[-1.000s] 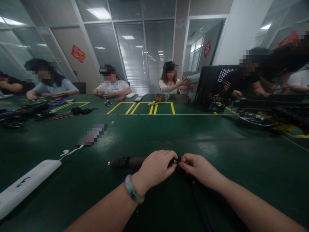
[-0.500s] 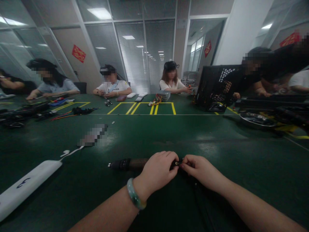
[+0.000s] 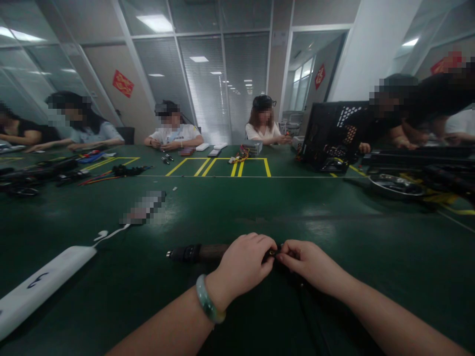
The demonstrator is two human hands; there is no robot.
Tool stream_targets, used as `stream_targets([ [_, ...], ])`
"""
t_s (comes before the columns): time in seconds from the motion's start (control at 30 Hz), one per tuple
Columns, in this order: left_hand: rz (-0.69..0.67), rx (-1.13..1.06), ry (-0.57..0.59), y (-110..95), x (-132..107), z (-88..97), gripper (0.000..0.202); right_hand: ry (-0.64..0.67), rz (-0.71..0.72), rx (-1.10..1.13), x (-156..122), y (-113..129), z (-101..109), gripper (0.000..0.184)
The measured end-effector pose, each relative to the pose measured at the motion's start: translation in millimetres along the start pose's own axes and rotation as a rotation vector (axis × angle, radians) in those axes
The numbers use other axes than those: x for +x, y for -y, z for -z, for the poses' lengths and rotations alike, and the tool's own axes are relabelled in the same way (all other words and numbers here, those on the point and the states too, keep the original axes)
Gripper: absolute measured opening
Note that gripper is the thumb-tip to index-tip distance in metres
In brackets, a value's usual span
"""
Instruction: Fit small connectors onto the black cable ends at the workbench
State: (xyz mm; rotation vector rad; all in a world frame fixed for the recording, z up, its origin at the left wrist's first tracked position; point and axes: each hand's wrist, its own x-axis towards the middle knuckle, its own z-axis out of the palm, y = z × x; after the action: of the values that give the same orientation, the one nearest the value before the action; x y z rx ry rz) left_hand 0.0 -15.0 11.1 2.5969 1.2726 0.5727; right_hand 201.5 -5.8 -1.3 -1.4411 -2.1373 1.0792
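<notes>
**Head view: sole view**

1. Left hand (image 3: pixel 243 264): fingers curled over the right end of the dark cylindrical tool (image 3: pixel 195 252) and gripping it. A green bracelet (image 3: pixel 206 302) sits at the wrist.
2. Right hand (image 3: pixel 309 262): thumb and forefinger pressed together, pinching the small fitting (image 3: pixel 273 253) at the tool's tip. The fingertips of both hands touch there.
3. Dark cylindrical tool: lies flat on the green table (image 3: pixel 260 207) at 6 o'clock, close to the near edge. Its long axis runs 9 to 3 and its free end points to 9.
4. Black cable (image 3: pixel 309 316): runs from under the right hand toward 5 o'clock. It is dim, and where it joins the tool cannot be seen.

*Step in hand (judged):* fine work on the fitting at the tool's tip, with one hand bracing and the other working. How far it is seated cannot be told.

*Next move calls for:* small fingertip motion only, with the left grip holding the tool from rolling.

**Edges and room**

5. Bare table surface from 10 through 2 o'clock, just beyond the hands.
6. White power strip (image 3: pixel 40 284) at 8 o'clock, its white cord (image 3: pixel 107 233) near 9, both well apart from the tool.
7. Yellow floor-style markings (image 3: pixel 237 168) at 12, far off.
8. Black computer case (image 3: pixel 328 133) at 1 to 2, far off.
9. Co-workers seated along the far and side edges, with none of their hands near.
</notes>
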Motion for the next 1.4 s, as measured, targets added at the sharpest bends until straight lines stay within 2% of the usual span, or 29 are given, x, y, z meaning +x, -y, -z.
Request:
stream_targets([
  [0.17,0.036,-0.005,-0.019,-1.1,-0.4,0.1,0.023,-0.010,0.026,0.002,-0.3,1.2,0.6,0.021],
  [0.4,-0.011,0.010,0.008,-0.4,-0.2,0.3,0.011,-0.003,0.034,0.000,-1.8,3.0,1.3,0.021],
  [0.6,-0.028,-0.021,-0.002,1.2,0.4,-0.4,0.012,-0.017,0.050,-0.027,1.0,-1.7,-0.3,0.022],
  [0.73,0.009,-0.025,-0.029,1.3,-0.5,-2.6,0.017,-0.019,0.041,-0.035,1.4,-2.0,-0.1,0.021],
  [0.87,0.041,-0.028,-0.031,1.8,-1.4,-4.2,0.014,-0.020,0.029,-0.036,1.4,-1.0,0.4,0.020],
  [1.27,0.004,0.013,-0.006,1.8,0.5,-3.0,0.011,-0.005,0.009,0.002,0.0,0.3,0.5,0.021],
  [1.4,0.022,0.016,-0.017,0.1,-0.5,-3.8,0.017,-0.019,0.029,-0.014,0.4,-1.4,-0.8,0.020],
])
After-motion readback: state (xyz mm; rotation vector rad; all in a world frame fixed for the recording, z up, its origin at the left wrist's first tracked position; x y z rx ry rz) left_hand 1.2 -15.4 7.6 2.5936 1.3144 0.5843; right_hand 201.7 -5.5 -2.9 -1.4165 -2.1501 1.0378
